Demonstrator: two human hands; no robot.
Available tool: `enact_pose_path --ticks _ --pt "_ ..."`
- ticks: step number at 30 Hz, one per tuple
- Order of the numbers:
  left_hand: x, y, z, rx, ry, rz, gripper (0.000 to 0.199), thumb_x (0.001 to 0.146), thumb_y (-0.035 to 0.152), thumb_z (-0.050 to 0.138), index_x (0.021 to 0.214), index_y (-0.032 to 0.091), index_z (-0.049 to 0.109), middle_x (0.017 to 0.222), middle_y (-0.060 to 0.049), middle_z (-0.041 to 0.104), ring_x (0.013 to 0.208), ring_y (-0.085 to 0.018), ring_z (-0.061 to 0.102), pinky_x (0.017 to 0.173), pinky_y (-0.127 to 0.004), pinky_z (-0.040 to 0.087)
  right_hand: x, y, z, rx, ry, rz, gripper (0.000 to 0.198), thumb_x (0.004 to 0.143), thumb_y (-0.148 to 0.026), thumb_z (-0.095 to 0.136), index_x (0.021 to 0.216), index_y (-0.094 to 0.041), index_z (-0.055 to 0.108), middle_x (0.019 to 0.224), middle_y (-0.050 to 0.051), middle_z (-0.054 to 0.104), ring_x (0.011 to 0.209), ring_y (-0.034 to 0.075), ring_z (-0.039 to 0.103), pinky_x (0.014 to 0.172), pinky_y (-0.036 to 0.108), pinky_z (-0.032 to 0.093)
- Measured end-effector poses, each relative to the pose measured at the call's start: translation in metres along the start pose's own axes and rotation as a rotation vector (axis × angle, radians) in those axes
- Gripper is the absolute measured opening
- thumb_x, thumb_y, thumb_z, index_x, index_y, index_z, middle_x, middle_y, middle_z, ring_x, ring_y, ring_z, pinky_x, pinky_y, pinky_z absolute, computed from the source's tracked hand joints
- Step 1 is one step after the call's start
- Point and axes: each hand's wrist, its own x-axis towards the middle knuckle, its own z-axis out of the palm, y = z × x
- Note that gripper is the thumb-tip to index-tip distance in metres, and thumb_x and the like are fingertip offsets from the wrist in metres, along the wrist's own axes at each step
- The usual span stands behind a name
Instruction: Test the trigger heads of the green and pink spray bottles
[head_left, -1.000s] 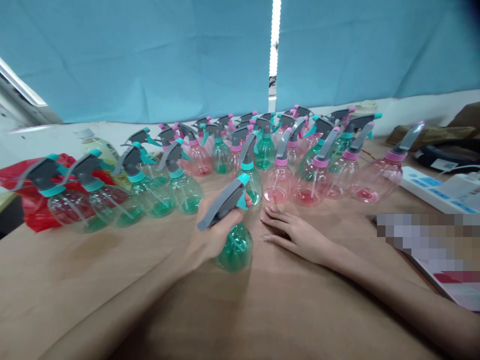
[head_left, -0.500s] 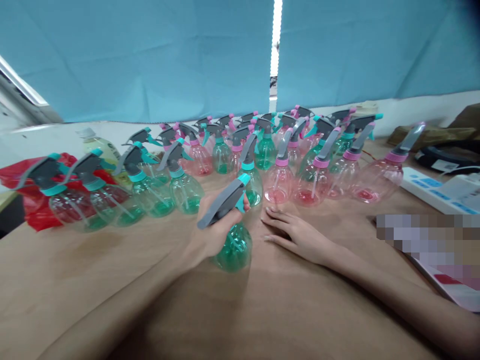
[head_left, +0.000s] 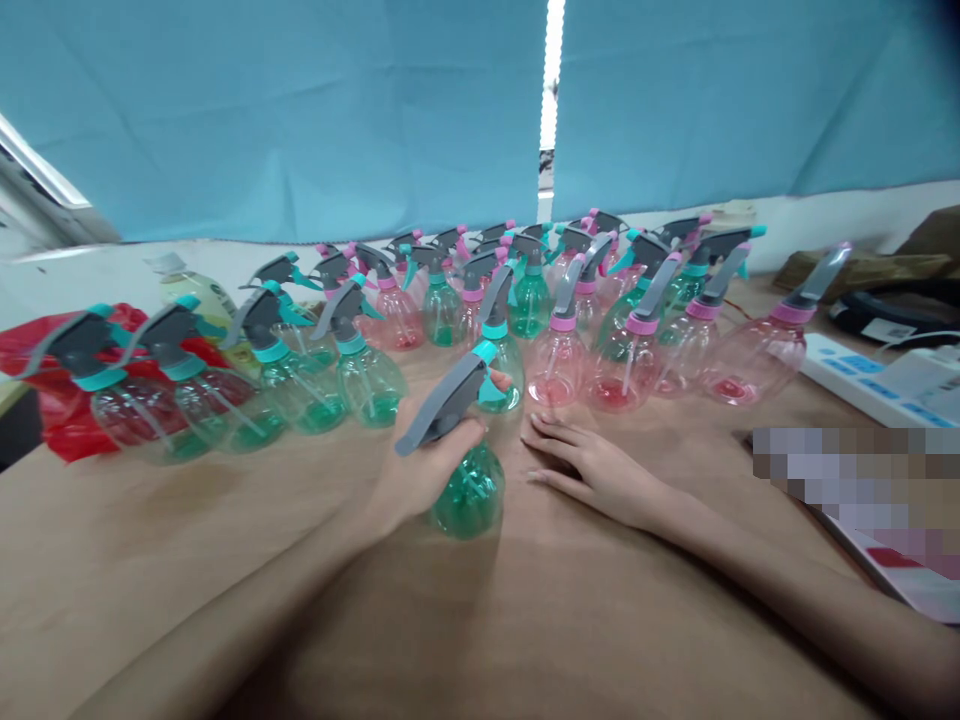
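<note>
My left hand [head_left: 424, 465] is wrapped round the neck of a green spray bottle [head_left: 471, 495] with a grey and turquoise trigger head. That bottle is nearly upright in the middle of the table, its nozzle turned away from me. My right hand [head_left: 581, 462] lies on the tabletop with its fingers stretched out, to the right of the held bottle and touching no bottle that I can make out. Just beyond it stands a pink spray bottle [head_left: 556, 375]. Another green spray bottle [head_left: 373, 385] is close to the left of my left hand.
Several green and pink spray bottles stand in rows on the wooden table [head_left: 360, 620]. A red plastic bag [head_left: 64, 410] and a pale bottle [head_left: 195, 295] are at left. A white power strip [head_left: 862, 375], a black coil [head_left: 889, 315] and a partly blurred flat object [head_left: 911, 585] lie at right.
The trigger head of the held spray bottle has tipped slightly up and left, and my left hand's grip has shifted a little. My right hand stays in place.
</note>
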Motion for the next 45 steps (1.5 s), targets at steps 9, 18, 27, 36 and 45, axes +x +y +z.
enact_pose_path --ticks 9,18,27,36,45 --pt "-0.001 -0.001 -0.001 -0.008 0.011 -0.015 0.022 0.075 0.027 0.053 0.091 0.021 0.066 0.066 0.002 0.060 0.071 -0.018 0.062 0.064 -0.029 0.044 0.000 0.001 0.000 0.036 0.019 -0.001 0.054 0.093 -0.049 0.045 0.137 -0.018 0.048 0.141 0.012 0.048 0.134 0.027 0.039 0.109 0.048 0.036" --pt "-0.001 -0.002 -0.001 -0.036 0.007 -0.016 0.025 0.074 0.027 0.053 0.095 0.020 0.065 0.064 0.002 0.060 0.073 -0.019 0.062 0.066 -0.030 0.046 0.000 -0.001 -0.001 0.026 0.005 0.014 0.055 0.093 -0.050 0.044 0.136 -0.017 0.048 0.142 0.013 0.047 0.135 0.027 0.038 0.109 0.048 0.035" --pt "-0.001 -0.005 -0.001 -0.013 0.015 -0.021 0.024 0.074 0.028 0.053 0.093 0.021 0.066 0.071 0.000 0.064 0.070 -0.019 0.061 0.067 -0.032 0.047 0.001 -0.002 -0.002 0.049 0.018 -0.003 0.052 0.093 -0.049 0.044 0.136 -0.021 0.049 0.140 0.010 0.050 0.135 0.028 0.038 0.108 0.051 0.037" --pt "0.001 -0.012 -0.006 -0.113 0.012 0.015 0.014 0.071 0.025 0.057 0.081 0.021 0.067 0.078 -0.002 0.066 0.080 -0.020 0.063 0.081 -0.034 0.049 0.001 -0.002 -0.003 0.031 0.013 -0.010 0.051 0.094 -0.049 0.043 0.136 -0.021 0.049 0.141 0.010 0.050 0.135 0.028 0.038 0.109 0.050 0.036" --pt "0.002 -0.006 -0.005 -0.119 0.024 0.007 0.008 0.067 0.024 0.058 0.071 0.022 0.063 0.078 -0.002 0.065 0.079 -0.020 0.061 0.077 -0.034 0.047 0.001 -0.001 -0.001 0.027 0.018 -0.017 0.051 0.094 -0.048 0.043 0.135 -0.020 0.049 0.141 0.011 0.049 0.134 0.028 0.038 0.108 0.050 0.037"
